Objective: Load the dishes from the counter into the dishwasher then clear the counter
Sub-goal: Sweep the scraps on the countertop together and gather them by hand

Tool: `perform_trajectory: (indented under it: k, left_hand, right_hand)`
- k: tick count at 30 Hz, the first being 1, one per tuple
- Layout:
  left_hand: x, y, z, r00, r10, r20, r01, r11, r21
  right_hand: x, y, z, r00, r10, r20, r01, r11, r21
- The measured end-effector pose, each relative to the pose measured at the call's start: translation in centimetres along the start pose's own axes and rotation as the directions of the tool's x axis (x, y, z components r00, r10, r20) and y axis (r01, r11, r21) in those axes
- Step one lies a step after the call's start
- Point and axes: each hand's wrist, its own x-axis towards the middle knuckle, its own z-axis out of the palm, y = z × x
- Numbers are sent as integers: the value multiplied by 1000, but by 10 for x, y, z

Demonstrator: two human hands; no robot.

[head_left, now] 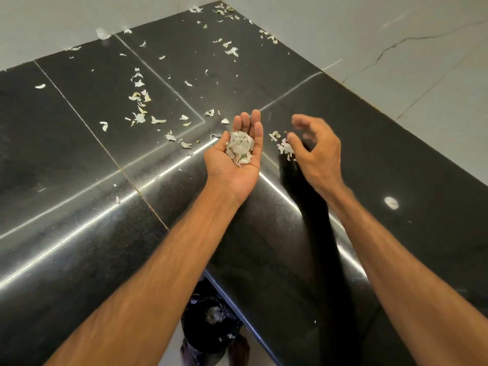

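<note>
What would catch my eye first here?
The upturned left hand at centre, cupping a heap of pale papery peel scraps. More such flakes litter the glossy black stone counter toward the far corner, while the blurred right hand reaches at a small pile beside it. A black-lined bin sits below the counter edge.

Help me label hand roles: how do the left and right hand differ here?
The left hand lies palm up, fingers straight; the right hand is palm down, fingers curled. The left hand carries a scrap pile; the right hand hovers by loose scraps on the counter, grip unclear. The left hand is sharp, the right hand blurred. Both are bare, above the counter.
</note>
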Motion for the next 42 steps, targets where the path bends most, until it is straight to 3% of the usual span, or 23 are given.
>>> perform_trajectory:
  k: [5,12,14,17,20,23,26,30,34,42]
  left_hand:
    - [2,-6,-4,1000,7,-2,-7,1000,-10]
    - [8,-11,-4,1000,-9,-12,9,1000,-2]
    - [9,-9,-6,1000,-5,-12,5,1000,-4]
    - [9,-9,-9,1000,-20,-5,20,1000,-9]
    - [9,-10,-10,1000,-22,-5,22,1000,7]
    - [9,-13,-8,1000,-28,-1,28,1000,14]
    - [8,-15,-6,1000,-25,-2,25,999,21]
    - [9,-16,-6,1000,-25,-4,25,999,20]
    - [8,-15,-10,1000,-29,4,29,1000,-1]
    - [4,-12,-15,1000,-23,-15,23,1000,-9]
  right_hand:
    - [26,1,25,987,-76,142,97,985,-143]
    - [-6,6,-1,968,-169,187,204,960,-189]
    - [-20,6,-20,975,-166,145,191,965,-178]
    - [-47,8,-48,998,-49,36,54,983,-175]
    - [-75,7,-53,961,179,211,-100,935,-340]
    - [-84,6,-37,907,290,305,-41,782,-622]
    - [-66,-2,-17,887,341,313,-65,762,-645]
    - [-41,-8,0,923,244,296,-60,854,-516]
    - [-41,-16,-7,951,55,306,120,843,-524]
    - [-63,-35,-23,925,32,377,195,814,-547]
